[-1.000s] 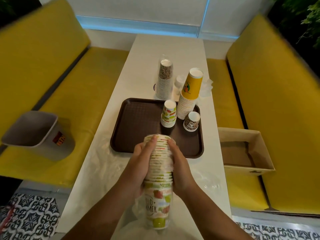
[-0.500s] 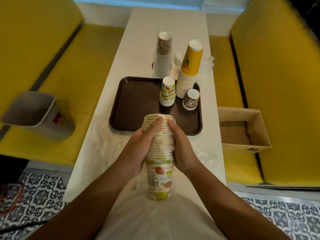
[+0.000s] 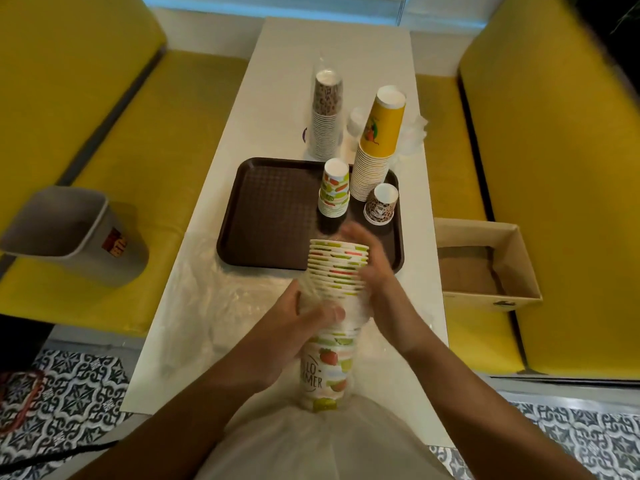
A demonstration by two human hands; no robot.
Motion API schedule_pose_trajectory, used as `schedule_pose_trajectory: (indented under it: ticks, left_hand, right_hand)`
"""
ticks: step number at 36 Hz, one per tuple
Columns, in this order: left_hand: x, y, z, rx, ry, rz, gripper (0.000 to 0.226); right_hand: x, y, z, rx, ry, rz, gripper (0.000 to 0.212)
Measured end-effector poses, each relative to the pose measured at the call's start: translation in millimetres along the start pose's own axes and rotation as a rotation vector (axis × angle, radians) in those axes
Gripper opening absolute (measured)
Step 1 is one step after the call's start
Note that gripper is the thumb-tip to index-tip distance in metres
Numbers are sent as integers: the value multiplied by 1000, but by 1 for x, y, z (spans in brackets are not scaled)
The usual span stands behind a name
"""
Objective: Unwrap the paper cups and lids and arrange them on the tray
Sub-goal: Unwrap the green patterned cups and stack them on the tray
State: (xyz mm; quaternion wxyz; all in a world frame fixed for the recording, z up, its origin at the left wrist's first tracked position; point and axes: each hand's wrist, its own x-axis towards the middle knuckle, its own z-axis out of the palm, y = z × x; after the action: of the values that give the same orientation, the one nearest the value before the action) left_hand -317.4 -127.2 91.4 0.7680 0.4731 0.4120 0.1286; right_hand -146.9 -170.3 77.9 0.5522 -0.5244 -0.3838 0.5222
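Two yellow bench seats flank a long white worktop that runs from near to far. A grey bin sits on the left seat and an open cardboard box on the right one. A brown tray lies in the middle of the worktop, with clear plastic sheet spread just near of it. The task's stack of fruit-print cups is held above the near end of the worktop, its lower half inside a plastic sleeve. The left hand grips the stack at mid-height, thumb curled across the sleeve. The right hand lies against the stack's upper right side, too blurred to tell whether it grips. On the tray's far right stand a tall yellow cup stack, a short fruit-print stack and one leopard-print cup. Beyond the tray stands a wrapped leopard-print stack.
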Motion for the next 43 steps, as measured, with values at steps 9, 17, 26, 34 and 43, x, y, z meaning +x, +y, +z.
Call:
schedule_pose_trajectory:
  ticks: [9,17,26,34,43]
  left_hand:
    - [9,14,7,-37,130,105,101]
    - [21,29,11,133,195,315,75]
    - [27,53,-15,473,212,431,76]
    - [43,67,-43,356,370,446,83]
    - [71,85,-52,166,452,442,67]
  right_hand:
    - [25,-17,-9,-36,-57,-48,36]
    - [51,-38,-21,-53,-18,-182,35]
    - [81,-83,-54,-288,113,-366,14]
    - [92,-88,-74,-300,-144,-161,81]
    - [125,-51,-40,-323,-185,-106,123]
